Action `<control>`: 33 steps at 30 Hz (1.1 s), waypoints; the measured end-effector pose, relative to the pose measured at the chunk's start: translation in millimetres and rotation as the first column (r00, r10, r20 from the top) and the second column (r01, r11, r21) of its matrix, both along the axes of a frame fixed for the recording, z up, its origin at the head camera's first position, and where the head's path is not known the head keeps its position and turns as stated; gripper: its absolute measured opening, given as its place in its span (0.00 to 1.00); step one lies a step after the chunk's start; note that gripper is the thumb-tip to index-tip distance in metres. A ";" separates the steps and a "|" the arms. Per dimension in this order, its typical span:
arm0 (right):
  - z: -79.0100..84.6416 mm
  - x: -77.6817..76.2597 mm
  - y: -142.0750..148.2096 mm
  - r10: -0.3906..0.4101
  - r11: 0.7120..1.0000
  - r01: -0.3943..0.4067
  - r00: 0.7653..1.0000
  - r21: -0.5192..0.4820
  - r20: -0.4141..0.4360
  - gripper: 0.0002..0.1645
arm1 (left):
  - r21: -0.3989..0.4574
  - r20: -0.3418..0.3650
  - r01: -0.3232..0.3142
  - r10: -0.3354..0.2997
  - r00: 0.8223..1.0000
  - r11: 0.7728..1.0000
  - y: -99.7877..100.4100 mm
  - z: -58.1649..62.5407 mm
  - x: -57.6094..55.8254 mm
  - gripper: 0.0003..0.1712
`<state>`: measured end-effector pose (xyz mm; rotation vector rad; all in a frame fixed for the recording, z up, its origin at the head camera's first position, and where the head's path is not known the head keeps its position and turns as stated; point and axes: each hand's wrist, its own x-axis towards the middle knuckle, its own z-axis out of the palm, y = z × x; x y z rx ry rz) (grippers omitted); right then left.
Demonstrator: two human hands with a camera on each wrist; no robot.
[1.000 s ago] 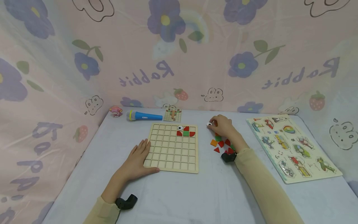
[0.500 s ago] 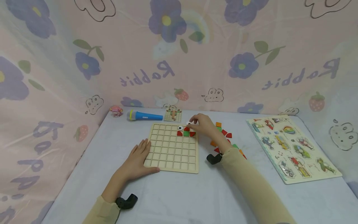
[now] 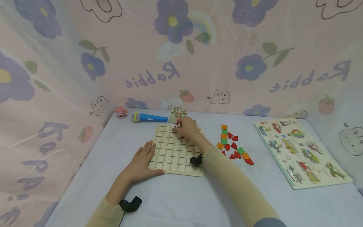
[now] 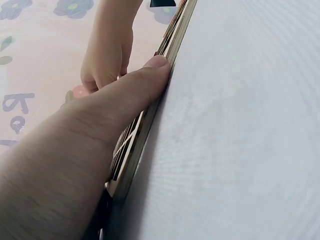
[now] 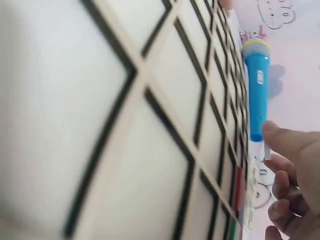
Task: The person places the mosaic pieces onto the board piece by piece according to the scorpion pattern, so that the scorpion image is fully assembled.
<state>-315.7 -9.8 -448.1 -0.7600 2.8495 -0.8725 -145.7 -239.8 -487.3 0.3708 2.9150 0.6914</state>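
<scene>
My right hand (image 3: 188,128) pinches a small white tile with a black eye dot (image 3: 174,127) between thumb and fingers, over the top rows of a wooden grid board (image 3: 167,155). The right wrist view shows the white tile (image 5: 267,152) edge-on, with a red piece (image 5: 239,187) and a green piece (image 5: 232,228) set in the grid close by. The hand hides most of the placed pieces in the head view. My left hand (image 3: 141,162) lies spread along the board's left edge and near corner; its thumb (image 4: 150,75) rests along the near edge.
Right of the board lie loose red, green and orange pieces (image 3: 233,145). A picture puzzle board (image 3: 302,153) stands farther right. Behind the grid board are a blue toy microphone (image 3: 150,118), a pattern card (image 3: 173,118) and a pink figurine (image 3: 121,112).
My right hand has carried the eye tile left, from the loose pieces across to the board's upper middle. The left hand stays at the board's edge.
</scene>
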 end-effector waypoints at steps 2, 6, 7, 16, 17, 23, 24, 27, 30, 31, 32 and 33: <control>-2.3 -0.1 -5.4 -0.005 1.000 0.005 1.000 0.019 -0.006 0.19 | 0.002 -0.001 0.002 -0.002 1.000 1.000 0.1 0.1 0.2 0.75; -7.4 -0.7 -10.9 0.005 0.999 -0.005 1.000 0.039 -0.011 0.20 | 0.003 -0.007 -0.001 0.001 1.000 1.000 1.1 -0.1 0.6 0.75; -8.4 -0.9 -11.5 0.008 0.999 -0.007 1.000 0.045 -0.011 0.21 | 0.003 -0.007 0.000 0.000 1.000 1.000 1.4 -0.1 0.7 0.75; -6.1 -1.8 -12.6 0.030 0.998 -0.030 1.000 0.054 0.006 0.18 | 0.006 -0.015 0.001 -0.001 1.000 1.000 1.6 0.6 1.0 0.75; -6.1 -2.1 -12.7 0.036 0.998 -0.036 0.999 0.052 0.010 0.17 | 0.006 -0.014 0.001 -0.001 1.000 1.000 1.6 0.2 0.9 0.75; -6.9 -1.9 -13.0 0.018 0.998 -0.020 1.000 0.058 0.019 0.16 | 0.000 -0.011 0.002 -0.002 1.000 1.000 1.3 -1.3 0.5 0.75; -6.8 -1.6 -13.0 0.007 0.998 -0.008 1.000 0.060 0.016 0.16 | 0.001 -0.012 0.003 -0.003 1.000 1.000 1.3 -1.4 0.5 0.75; -6.1 -0.8 -13.2 -0.025 0.998 0.024 1.000 0.053 0.011 0.16 | 0.003 -0.019 0.005 -0.005 1.000 1.000 1.1 -1.3 0.4 0.75; -5.6 0.3 -13.7 -0.037 0.998 0.036 0.999 0.046 0.022 0.16 | 0.004 -0.024 0.007 -0.007 1.000 1.000 1.2 -1.0 0.3 0.75; -5.4 0.6 -13.7 -0.040 0.998 0.039 0.999 0.043 0.030 0.17 | 0.003 -0.025 0.008 -0.008 1.000 1.000 1.3 -0.9 0.3 0.75; -5.2 0.7 -13.6 -0.041 0.998 0.039 0.998 0.044 0.037 0.18 | 0.002 -0.025 0.007 -0.007 1.000 1.000 1.3 -0.8 0.4 0.75; -4.8 0.8 -13.3 -0.042 0.998 0.040 0.998 0.044 0.046 0.20 | 0.001 -0.023 0.006 -0.006 1.000 1.000 1.2 -0.8 0.5 0.75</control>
